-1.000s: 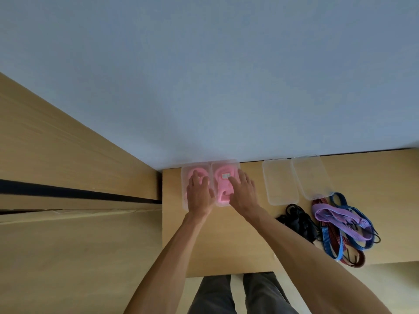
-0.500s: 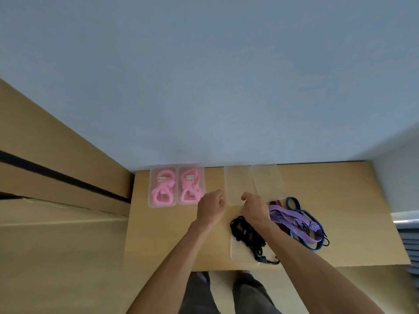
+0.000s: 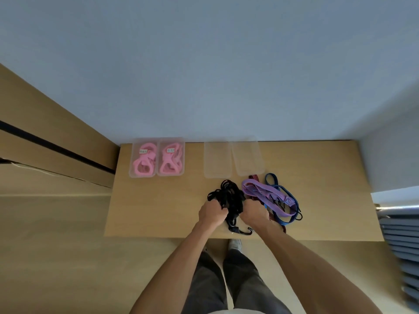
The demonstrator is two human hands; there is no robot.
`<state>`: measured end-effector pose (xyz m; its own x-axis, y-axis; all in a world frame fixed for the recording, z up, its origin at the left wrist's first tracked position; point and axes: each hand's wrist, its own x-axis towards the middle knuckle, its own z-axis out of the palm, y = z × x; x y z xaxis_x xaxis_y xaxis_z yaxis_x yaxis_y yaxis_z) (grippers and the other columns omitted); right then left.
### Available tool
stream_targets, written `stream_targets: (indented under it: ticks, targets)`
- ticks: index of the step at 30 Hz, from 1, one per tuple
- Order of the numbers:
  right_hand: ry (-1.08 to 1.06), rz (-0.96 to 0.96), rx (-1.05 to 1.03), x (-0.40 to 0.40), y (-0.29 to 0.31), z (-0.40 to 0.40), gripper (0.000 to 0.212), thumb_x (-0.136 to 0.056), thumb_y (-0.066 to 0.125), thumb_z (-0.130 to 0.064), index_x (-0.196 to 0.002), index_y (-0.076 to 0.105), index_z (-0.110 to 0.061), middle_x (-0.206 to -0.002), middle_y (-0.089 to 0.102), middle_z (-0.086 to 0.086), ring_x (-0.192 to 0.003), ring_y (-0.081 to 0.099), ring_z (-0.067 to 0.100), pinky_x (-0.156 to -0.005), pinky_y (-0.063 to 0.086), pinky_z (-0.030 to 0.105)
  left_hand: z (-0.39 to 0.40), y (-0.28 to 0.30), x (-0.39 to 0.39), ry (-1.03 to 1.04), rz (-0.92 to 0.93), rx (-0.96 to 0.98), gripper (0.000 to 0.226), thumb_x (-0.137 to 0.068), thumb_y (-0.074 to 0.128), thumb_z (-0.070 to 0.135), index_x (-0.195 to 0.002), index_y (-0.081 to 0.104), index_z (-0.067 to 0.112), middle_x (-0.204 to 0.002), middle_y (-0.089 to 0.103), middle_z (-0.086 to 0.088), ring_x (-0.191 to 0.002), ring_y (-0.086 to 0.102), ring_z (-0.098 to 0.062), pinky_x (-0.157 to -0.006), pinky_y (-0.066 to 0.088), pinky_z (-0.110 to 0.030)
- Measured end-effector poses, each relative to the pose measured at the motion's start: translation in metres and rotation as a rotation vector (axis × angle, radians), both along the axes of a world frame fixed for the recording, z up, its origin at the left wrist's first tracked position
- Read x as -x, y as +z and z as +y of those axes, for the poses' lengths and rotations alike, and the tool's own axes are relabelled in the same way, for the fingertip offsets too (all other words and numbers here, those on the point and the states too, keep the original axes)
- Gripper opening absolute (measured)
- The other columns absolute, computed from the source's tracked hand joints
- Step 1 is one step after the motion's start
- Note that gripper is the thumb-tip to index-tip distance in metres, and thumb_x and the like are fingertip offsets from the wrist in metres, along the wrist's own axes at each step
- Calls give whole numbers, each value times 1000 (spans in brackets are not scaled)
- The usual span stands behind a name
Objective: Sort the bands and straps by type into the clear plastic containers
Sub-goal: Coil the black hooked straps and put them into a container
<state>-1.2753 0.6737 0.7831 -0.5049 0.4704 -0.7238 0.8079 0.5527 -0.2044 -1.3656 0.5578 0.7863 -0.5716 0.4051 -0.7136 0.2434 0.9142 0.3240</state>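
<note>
Both hands have left the two pink-filled containers [image 3: 156,157] off to their left; left hand [image 3: 212,213] and right hand [image 3: 254,213] now clutch the black cords [image 3: 229,197] on the surface [image 3: 158,205]; empty containers [image 3: 233,158] sit just beyond, so black's next.

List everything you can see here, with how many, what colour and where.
pink bands: two bundles, pink, one in each of the two left boxes.
filled boxes: two, clear, far left of the table, side by side.
empty boxes: two, clear, far middle of the table.
black cords: one tangle, black, with hooks, near middle of the table.
straps: one pile, purple, blue and dark red, right of the black cords.
table: one, light wood, against the wall.
left hand: grips the black cords.
right hand: grips the black cords.
</note>
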Motion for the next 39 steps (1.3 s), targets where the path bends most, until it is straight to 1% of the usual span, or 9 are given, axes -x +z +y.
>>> stream_targets:
  ticks: [4, 7, 11, 16, 20, 23, 27, 32, 39]
  targets:
    - [-39, -40, 100, -17, -20, -11, 32, -95, 44, -15, -123, 56, -5, -121, 60, 19, -111, 61, 37, -90, 54, 44, -7, -13, -20, 32, -163, -40, 44, -89, 59, 21, -52, 35, 16, -51, 39, -1, -50, 42, -20, -53, 34, -28]
    - [-105, -5, 191, -21, -28, -16, 32, -96, 43, -11, -123, 57, -3, -123, 61, 20, -113, 60, 39, -92, 51, 41, -7, -22, -29, 162, -259, -126, 42, -84, 63, 6, -57, 32, 15, -55, 34, -4, -55, 35, -19, -58, 25, -30]
    - [-248, 70, 285, -23, -32, -17, 27, -95, 49, -9, -117, 63, 0, -119, 66, 20, -113, 61, 37, -97, 49, 40, -5, -24, -35, 444, -345, -236, 26, -80, 64, -7, -86, 46, 11, -80, 46, -11, -77, 44, -20, -72, 33, -30]
    - [-287, 94, 334, -24, -29, -16, 31, -84, 56, -4, -111, 68, -13, -114, 68, 8, -100, 63, 26, -87, 52, 32, -4, -27, -28, 534, -373, -248, 38, -78, 61, -10, -60, 37, 13, -55, 39, -2, -58, 39, -21, -56, 30, -26]
    - [-293, 114, 339, -23, -29, -20, 35, -82, 61, -7, -116, 67, -13, -109, 68, 10, -86, 58, 22, -71, 45, 27, -4, -24, -24, 565, -398, -289, 24, -80, 62, -6, -64, 50, 6, -64, 47, -10, -64, 44, -21, -63, 34, -28]
    - [-245, 92, 337, -20, -27, -24, 39, -75, 64, -20, -113, 70, -12, -98, 67, 11, -87, 56, 26, -71, 40, 25, -1, -23, -23, 496, -479, -347, 20, -81, 57, -13, -71, 59, 5, -73, 54, -8, -73, 49, -19, -69, 38, -27]
    - [-233, 112, 247, -21, -32, -25, 30, -83, 66, -12, -112, 72, -14, -111, 71, 8, -103, 64, 28, -80, 47, 28, -1, -22, -19, 504, -515, -386, 19, -84, 54, -13, -83, 62, 4, -88, 61, -12, -86, 54, -22, -79, 42, -28]
    - [-332, 206, 193, -22, -34, -23, 20, -82, 69, -7, -101, 73, -12, -111, 71, 5, -105, 64, 25, -90, 53, 35, -13, -14, -11, 589, -581, -466, 17, -92, 53, -7, -80, 53, 6, -83, 69, -15, -75, 63, -19, -58, 40, -18]
    - [-120, 78, 116, -16, -35, -43, 50, -84, 67, -13, -132, 59, -25, -122, 63, 11, -111, 61, 31, -87, 55, 38, -6, 20, 14, 459, -558, -666, 11, -79, 54, -6, -78, 59, 4, -73, 71, -7, -75, 61, -19, -63, 40, -24]
